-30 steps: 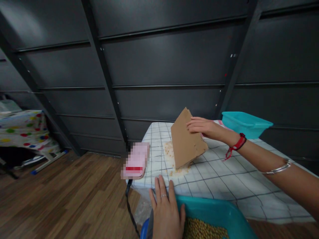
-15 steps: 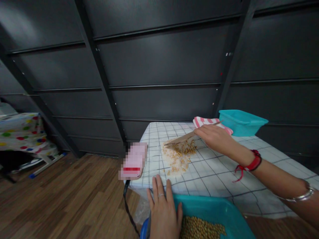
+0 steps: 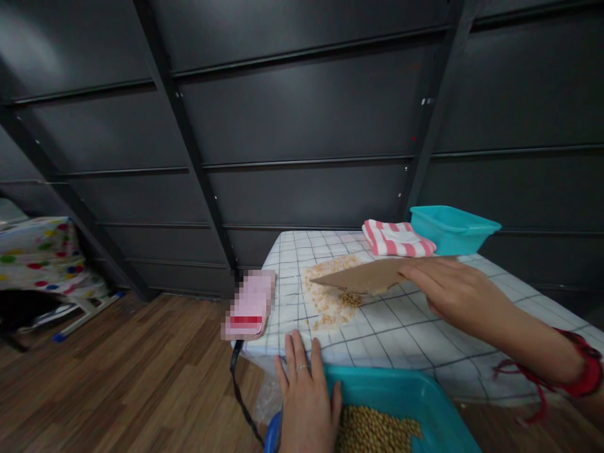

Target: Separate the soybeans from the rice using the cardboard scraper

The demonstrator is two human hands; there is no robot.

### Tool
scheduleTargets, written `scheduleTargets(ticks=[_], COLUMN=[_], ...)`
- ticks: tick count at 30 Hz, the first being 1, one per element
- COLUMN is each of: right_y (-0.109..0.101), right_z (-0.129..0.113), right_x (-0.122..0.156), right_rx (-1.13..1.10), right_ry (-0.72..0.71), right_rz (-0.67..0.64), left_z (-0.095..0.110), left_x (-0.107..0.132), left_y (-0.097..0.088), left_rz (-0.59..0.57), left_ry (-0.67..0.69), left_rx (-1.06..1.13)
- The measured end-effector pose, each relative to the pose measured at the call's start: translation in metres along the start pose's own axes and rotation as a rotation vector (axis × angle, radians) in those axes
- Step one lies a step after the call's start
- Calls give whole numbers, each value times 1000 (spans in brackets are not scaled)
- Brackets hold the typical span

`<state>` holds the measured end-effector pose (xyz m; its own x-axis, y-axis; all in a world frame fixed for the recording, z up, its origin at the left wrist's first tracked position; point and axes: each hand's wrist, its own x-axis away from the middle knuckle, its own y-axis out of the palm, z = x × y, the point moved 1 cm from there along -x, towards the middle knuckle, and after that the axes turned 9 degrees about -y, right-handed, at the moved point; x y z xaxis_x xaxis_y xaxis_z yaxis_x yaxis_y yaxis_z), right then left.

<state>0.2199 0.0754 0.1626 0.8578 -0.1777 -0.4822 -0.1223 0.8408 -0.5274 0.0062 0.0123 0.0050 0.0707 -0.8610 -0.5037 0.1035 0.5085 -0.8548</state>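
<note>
My right hand (image 3: pixel 455 286) is closed on a flat brown piece of cardboard (image 3: pixel 372 275). The cardboard is tilted over a scatter of golden beans (image 3: pixel 352 299) and pale crumbs or grains (image 3: pixel 325 305) on the checked tablecloth, hiding part of them. My left hand (image 3: pixel 307 396) lies with fingers stretched and spread at the table's front edge, over the left rim of a teal tub (image 3: pixel 391 377). Its thumb reaches inside that rim. Many greenish-brown beans (image 3: pixel 377 431) lie in the tub, which the frame's bottom edge cuts off.
A checked white tablecloth (image 3: pixel 391 333) covers the table. At the back right stand a turquoise basin (image 3: pixel 453 229) and a folded red-and-white striped cloth (image 3: pixel 396 238). A blurred pink object (image 3: pixel 250 305) with a black strap (image 3: pixel 236 377) sits at the left edge. Dark panels (image 3: pixel 302 113) rise behind.
My right hand has moved right and nearer with the cardboard, which now shows its broad face over the beans. Some beans are now behind it. My left hand stays at the tub's rim.
</note>
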Motion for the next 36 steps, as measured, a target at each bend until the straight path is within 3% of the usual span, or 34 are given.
scheduleTargets(ticks=[10,19,28,36], right_y=[26,20,-4,19], right_z=[3,9,-2,9], right_x=[24,56,63,67], right_rx=[20,84,73,41], right_ry=[61,75,36,149], right_rz=[-194,-233,-169,-267], left_z=[2,5,9,10], left_x=[0,-2,-1,-2], left_y=[3,4,7,7], left_rz=[-7,5,10,-27], left_ry=[1,6,20,6], left_rx=[-30,-34,-94,-77])
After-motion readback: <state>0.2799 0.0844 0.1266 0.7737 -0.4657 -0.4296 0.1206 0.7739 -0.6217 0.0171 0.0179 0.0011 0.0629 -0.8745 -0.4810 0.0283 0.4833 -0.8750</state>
